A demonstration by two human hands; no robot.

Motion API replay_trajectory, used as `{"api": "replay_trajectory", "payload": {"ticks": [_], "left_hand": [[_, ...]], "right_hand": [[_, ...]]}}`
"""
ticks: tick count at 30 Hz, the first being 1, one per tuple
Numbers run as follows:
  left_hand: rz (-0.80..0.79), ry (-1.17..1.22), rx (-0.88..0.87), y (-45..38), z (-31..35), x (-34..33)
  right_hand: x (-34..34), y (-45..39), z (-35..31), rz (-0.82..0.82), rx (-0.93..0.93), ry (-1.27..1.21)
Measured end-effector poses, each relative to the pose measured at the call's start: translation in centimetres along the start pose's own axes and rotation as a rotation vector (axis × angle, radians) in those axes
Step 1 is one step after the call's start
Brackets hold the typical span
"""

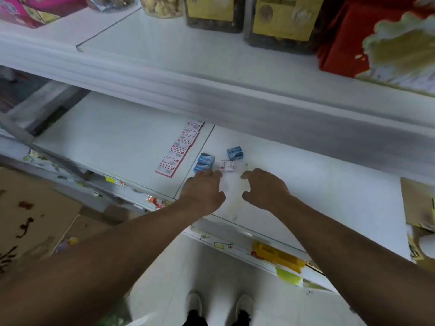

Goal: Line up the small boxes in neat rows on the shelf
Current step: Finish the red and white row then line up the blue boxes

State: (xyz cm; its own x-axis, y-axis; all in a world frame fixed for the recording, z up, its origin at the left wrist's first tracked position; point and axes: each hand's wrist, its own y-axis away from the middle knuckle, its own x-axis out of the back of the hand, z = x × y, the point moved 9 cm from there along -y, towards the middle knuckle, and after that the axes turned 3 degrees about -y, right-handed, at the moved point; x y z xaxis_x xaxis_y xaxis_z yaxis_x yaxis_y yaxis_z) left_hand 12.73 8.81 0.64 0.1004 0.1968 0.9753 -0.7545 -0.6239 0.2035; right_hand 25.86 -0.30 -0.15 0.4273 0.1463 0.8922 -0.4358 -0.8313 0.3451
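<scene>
White shelf [306, 184] fills mid-frame w/ an upper shelf [188, 74] above it carrying jars [280, 20] & a red pack [353, 38]. L hand [203, 189] lies palm-down, fingers straight, tips touching the nearest of 2 blue boxes [204, 163]; R hand [264, 188] hovers just beside, fingers loosely curled, holding nothing. Row of red/white boxes [181, 148] runs along the shelf seam on the left; a lone white box [227, 166] sits btwn the hands' tips, a 3rd blue box [235, 153] just behind it.

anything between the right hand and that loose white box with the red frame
Nothing visible. Bare white shelf lies between the right hand and the small white box with a red frame; the blue boxes sit off to its left, by the left hand.
</scene>
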Motion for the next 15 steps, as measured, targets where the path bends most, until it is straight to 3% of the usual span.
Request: {"api": "replay_trajectory", "payload": {"ticks": [15], "left_hand": [[0.028, -0.044, -0.071, -10.1, -0.5, -2.1]], "right_hand": [[-2.0, -2.5, 4.8, 0.082, -0.027, -0.052]]}}
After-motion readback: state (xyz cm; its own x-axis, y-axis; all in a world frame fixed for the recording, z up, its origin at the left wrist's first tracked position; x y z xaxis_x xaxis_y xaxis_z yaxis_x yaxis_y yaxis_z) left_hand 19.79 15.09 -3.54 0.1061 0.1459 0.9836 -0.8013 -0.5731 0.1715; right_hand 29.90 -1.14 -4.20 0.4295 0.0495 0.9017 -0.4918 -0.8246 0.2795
